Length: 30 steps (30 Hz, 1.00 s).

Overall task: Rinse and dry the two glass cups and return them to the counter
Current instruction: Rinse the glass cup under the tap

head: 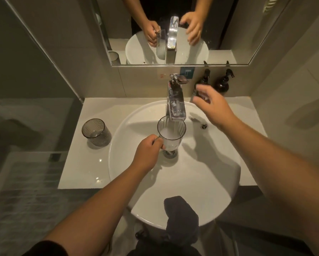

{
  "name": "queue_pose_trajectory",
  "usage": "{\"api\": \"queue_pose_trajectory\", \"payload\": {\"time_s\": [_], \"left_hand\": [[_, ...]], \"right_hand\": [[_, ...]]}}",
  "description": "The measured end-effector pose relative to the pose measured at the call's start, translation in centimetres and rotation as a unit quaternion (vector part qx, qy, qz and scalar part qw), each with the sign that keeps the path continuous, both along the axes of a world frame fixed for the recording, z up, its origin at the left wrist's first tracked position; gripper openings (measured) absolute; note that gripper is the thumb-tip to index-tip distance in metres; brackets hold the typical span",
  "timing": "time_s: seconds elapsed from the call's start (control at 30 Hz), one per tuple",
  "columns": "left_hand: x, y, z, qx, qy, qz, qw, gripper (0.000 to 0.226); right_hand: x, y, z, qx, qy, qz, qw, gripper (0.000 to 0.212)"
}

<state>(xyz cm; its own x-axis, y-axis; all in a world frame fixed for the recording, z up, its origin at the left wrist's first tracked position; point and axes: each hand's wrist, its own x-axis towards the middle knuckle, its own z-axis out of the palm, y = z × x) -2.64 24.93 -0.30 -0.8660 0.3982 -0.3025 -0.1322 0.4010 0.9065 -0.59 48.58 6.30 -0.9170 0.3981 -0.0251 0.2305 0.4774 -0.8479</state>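
Observation:
My left hand grips a clear glass cup by its side and holds it upright under the chrome faucet's spout. Water runs into the cup, which looks partly filled. My right hand hovers with spread fingers just right of the faucet, below its lever, holding nothing. A second ribbed glass cup stands upright on the white counter to the left of the basin.
The white round sink fills the middle, with a dark cloth draped over its front rim. Two dark pump bottles stand at the back right. A mirror hangs above the faucet.

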Motion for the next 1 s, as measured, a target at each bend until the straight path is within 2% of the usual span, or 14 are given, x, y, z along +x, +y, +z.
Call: {"api": "queue_pose_trajectory", "payload": {"time_s": [0.07, 0.13, 0.2, 0.27, 0.33, 0.47, 0.73, 0.83, 0.93, 1.0], "left_hand": [[-0.2, -0.3, 0.0, -0.002, 0.001, -0.005, 1.000, 0.026], [-0.3, -0.3, 0.2, 0.001, 0.003, -0.009, 1.000, 0.026], [-0.3, -0.2, 0.3, 0.004, 0.005, -0.011, 1.000, 0.025], [-0.3, 0.1, 0.4, 0.006, 0.007, -0.014, 1.000, 0.024], [-0.3, 0.4, 0.4, 0.004, 0.011, -0.023, 1.000, 0.026], [-0.5, 0.6, 0.6, 0.001, 0.009, -0.039, 0.999, 0.025], [-1.1, 0.2, -0.2, 0.031, -0.003, -0.051, 0.998, 0.027], [-1.2, 0.3, 0.1, 0.028, -0.015, -0.018, 0.999, 0.029], [-1.2, 0.6, 0.5, 0.021, -0.018, -0.001, 1.000, 0.034], [-1.2, 0.8, 0.6, 0.015, -0.018, 0.001, 1.000, 0.032]], "right_hand": [[2.8, -0.5, -3.1, -0.105, -0.047, -0.010, 0.993, 0.046], [4.7, -1.4, -5.3, -0.185, -0.120, 0.035, 0.975, 0.057], [5.3, -2.5, -6.3, -0.228, -0.173, 0.092, 0.954, 0.078], [4.9, -3.3, -6.7, -0.242, -0.168, 0.131, 0.947, 0.100], [4.4, -3.9, -6.7, -0.238, -0.137, 0.149, 0.950, 0.107], [3.4, -4.7, -6.7, -0.218, -0.089, 0.144, 0.961, 0.101], [3.2, -4.7, -7.4, -0.238, -0.099, 0.113, 0.960, 0.092], [2.9, -5.3, -7.3, -0.287, -0.092, 0.100, 0.948, 0.072], [2.9, -5.8, -7.2, -0.342, -0.084, 0.121, 0.928, 0.040], [3.0, -5.9, -7.3, -0.368, -0.090, 0.111, 0.919, 0.034]]}}
